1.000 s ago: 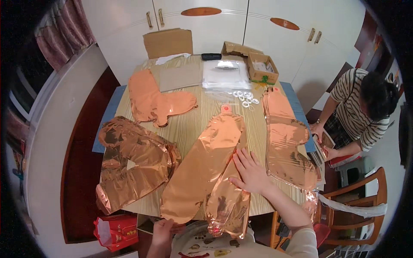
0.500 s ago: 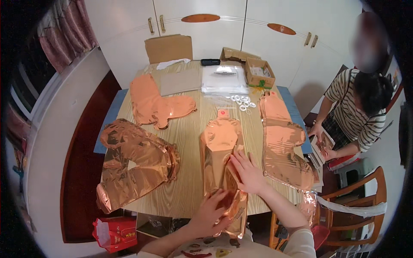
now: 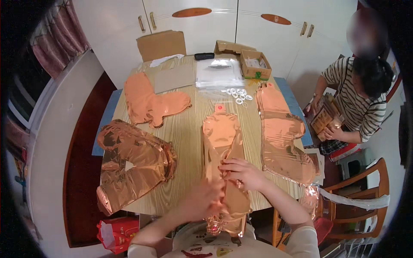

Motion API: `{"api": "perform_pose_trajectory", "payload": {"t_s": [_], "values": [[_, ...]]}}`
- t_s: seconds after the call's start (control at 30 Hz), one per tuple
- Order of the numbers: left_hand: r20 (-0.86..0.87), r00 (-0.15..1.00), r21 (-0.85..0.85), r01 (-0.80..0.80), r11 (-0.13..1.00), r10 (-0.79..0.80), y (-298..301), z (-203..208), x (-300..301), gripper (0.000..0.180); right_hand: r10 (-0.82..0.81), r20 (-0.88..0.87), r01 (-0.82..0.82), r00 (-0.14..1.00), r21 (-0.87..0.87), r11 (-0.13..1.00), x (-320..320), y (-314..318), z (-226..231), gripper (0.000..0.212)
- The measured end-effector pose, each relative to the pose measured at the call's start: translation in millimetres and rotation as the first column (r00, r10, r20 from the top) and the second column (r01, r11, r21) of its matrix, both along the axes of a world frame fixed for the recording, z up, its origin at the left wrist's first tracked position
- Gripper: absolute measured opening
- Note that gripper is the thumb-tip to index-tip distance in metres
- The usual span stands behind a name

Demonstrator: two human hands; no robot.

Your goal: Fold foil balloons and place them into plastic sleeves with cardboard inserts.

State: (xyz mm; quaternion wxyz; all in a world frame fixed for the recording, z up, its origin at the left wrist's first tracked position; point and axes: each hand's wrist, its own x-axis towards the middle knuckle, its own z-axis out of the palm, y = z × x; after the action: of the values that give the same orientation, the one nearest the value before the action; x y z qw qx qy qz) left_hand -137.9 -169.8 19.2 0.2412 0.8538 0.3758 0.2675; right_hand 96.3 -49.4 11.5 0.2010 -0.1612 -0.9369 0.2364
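A flat rose-gold foil balloon [image 3: 221, 129] lies lengthwise before me, its sides folded inward and its lower end hanging over the table's near edge. On its right fold rests my right hand [image 3: 245, 175], fingers apart and slightly bent, pressing the foil. My left hand [image 3: 206, 198] is over the balloon's lower left part; motion smears its fingers, so their grip cannot be read. To the left lie an unfolded foil balloon [image 3: 133, 167] with a small gap in its middle and, farther back, another foil balloon [image 3: 148, 103]. A further foil balloon [image 3: 282, 133] lies at the right.
White rings [image 3: 238, 95], clear plastic bags [image 3: 219, 73], a grey board [image 3: 174, 78], a black case [image 3: 204, 56] and an open cardboard box [image 3: 256, 66] occupy the table's back. At right, a person in a striped shirt [image 3: 340, 86] holds flat packets [image 3: 322, 120] near a wooden chair [image 3: 378, 193].
My right hand has slid nearer along the balloon, its fingers more bent. My left hand has moved and blurred. The balloon's sides lie differently. The person at right has raised the packets.
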Motion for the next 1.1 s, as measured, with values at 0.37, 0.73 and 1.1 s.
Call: {"api": "perform_pose_trajectory", "payload": {"t_s": [0.37,0.73,1.1], "values": [[-0.496,0.865,0.112,-0.027,0.993,0.079,70.2,-2.2,-40.3,0.078,-0.002,0.054,-0.002,0.999,0.083,0.997,1.2,-1.5,2.3,0.015],[-0.571,0.807,0.220,-0.028,0.975,0.152,102.0,-3.6,-46.5,0.085,0.027,0.090,-0.038,0.996,0.121,0.992,1.8,-2.9,-3.8,0.017],[-0.577,0.791,0.143,-0.146,0.979,0.202,152.6,-15.5,-51.3,0.089,0.028,0.079,-0.037,0.996,0.119,0.992,0.5,-2.4,-2.4,0.009]]}}
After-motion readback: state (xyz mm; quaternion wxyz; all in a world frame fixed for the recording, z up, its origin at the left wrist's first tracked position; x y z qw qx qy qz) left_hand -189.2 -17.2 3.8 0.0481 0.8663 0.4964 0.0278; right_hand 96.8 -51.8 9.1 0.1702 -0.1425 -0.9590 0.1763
